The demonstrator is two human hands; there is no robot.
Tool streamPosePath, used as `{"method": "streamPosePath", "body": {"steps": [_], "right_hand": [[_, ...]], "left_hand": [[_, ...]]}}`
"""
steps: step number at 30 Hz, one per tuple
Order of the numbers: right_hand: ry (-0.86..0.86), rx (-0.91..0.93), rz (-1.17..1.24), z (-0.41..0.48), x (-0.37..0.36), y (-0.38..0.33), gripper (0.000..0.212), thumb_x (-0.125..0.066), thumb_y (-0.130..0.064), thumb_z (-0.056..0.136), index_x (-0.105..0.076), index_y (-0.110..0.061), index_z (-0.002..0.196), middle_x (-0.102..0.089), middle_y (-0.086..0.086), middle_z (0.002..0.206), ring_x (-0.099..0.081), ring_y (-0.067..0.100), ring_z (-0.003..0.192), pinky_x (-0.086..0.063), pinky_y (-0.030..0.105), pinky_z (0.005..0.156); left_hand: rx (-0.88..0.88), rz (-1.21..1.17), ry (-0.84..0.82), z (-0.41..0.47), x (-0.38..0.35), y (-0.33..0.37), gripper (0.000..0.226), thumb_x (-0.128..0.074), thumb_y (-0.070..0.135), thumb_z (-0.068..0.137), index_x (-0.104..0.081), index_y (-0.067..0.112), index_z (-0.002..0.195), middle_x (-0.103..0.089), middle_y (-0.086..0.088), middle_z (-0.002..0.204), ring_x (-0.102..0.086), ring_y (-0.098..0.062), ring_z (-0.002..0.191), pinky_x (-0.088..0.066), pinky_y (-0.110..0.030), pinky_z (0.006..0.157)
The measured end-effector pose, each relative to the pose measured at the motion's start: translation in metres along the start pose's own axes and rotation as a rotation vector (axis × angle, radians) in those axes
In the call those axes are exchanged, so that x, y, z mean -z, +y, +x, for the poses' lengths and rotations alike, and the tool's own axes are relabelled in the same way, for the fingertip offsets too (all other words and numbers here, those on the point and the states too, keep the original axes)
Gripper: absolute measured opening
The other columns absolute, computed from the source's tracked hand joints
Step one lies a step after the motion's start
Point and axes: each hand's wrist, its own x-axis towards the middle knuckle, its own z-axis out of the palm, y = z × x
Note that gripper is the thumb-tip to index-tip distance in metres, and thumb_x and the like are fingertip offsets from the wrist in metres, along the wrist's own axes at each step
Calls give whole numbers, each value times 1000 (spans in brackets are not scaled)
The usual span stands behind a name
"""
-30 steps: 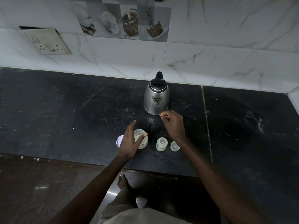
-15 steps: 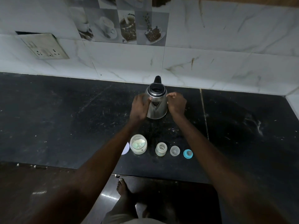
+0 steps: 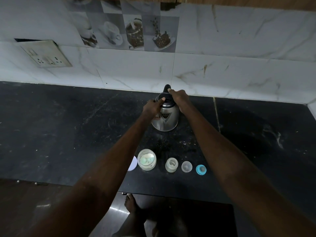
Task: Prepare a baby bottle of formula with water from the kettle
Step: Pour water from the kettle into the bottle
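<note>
**Steel kettle (image 3: 166, 120) being gripped by both hands**

From the head camera, the kettle is standing at the back of the black counter (image 3: 68, 134), near the wall and well apart from the open bottle (image 3: 171, 165) waiting by the front edge. Trouble is most likely lying in the pour. The bottle's mouth is looking narrow, so a fast tilt could be sending hot water over the counter or onto the forearms. These are reaching across the jar of powder (image 3: 146, 159), the clear cap (image 3: 186, 166) and the blue ring (image 3: 201, 169), and a forearm dragging back could be knocking one of them over. If the lid is coming open, steam could be catching the fingers.

The left hand (image 3: 152, 107) is curling round the kettle's side, thumb pressing on the lid rim. The right hand (image 3: 179, 100) is closing over the top, one fingertip touching the black handle; how firmly it is gripping, I cannot tell.
</note>
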Motion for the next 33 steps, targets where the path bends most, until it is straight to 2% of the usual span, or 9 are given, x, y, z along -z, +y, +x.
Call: {"method": "streamPosePath", "body": {"steps": [4,8,11,13,18,22,27,31,33], "right_hand": [[-76,-76,215,9,-7,0,38,-74,-42,91,-71,-6,104,-76,13,99,-73,27,88,-60,35,80],[-133,-101,277,5,-7,-4,42,-75,-37,92,-73,-1,114,-76,11,91,-72,23,75,-55,29,67],[-171,-107,267,4,-6,-4,44,-76,-39,92,-72,-1,114,-76,12,94,-71,23,76,-54,28,66],[-189,-113,258,2,-2,-4,41,-76,-42,91,-70,-5,107,-75,10,91,-70,20,73,-53,28,63],[-243,-134,299,6,11,8,41,-81,-51,83,-72,-13,97,-78,9,96,-74,25,84,-60,37,89],[-291,-159,310,-3,19,16,24,-80,-41,83,-71,-18,86,-75,5,84,-71,19,70,-57,35,80],[-264,-139,326,-18,18,13,18,-78,-34,85,-72,-17,84,-75,4,79,-70,19,65,-57,34,75],[-239,-49,374,-24,13,20,37,-81,-40,85,-77,-6,101,-79,17,103,-74,25,80,-62,42,86],[-194,-23,386,-31,12,26,47,-83,-39,84,-77,1,106,-79,17,101,-73,25,82,-62,44,86]], "left_hand": [[47,-65,-21,5,1,-4,56,-70,62,90,-69,15,120,-73,-12,118,-73,-32,100,-67,-53,71],[63,-129,-44,10,2,-9,62,-74,64,81,-68,17,120,-73,-13,119,-73,-33,101,-67,-53,69],[95,-170,-41,17,-1,-14,75,-78,65,66,-66,17,121,-72,-13,121,-73,-34,102,-66,-48,62],[83,-178,-51,6,-3,-11,67,-79,60,70,-66,16,119,-74,-13,118,-74,-33,101,-65,-44,61],[64,-220,-98,-9,-11,-14,50,-81,44,88,-55,15,119,-69,-6,114,-69,-24,97,-63,-38,59],[62,-229,-131,-25,-18,-15,44,-79,37,90,-43,22,112,-62,-3,109,-64,-20,89,-61,-40,63],[57,-265,-124,-36,-16,-13,44,-77,27,91,-41,23,115,-57,-2,111,-62,-20,88,-60,-44,64],[20,-298,-131,-46,-12,-17,47,-80,21,88,-42,24,115,-57,1,114,-66,-23,97,-60,-45,60],[-12,-305,-143,-54,-11,-23,56,-84,24,81,-43,24,120,-58,0,120,-68,-28,107,-62,-50,65]]}}
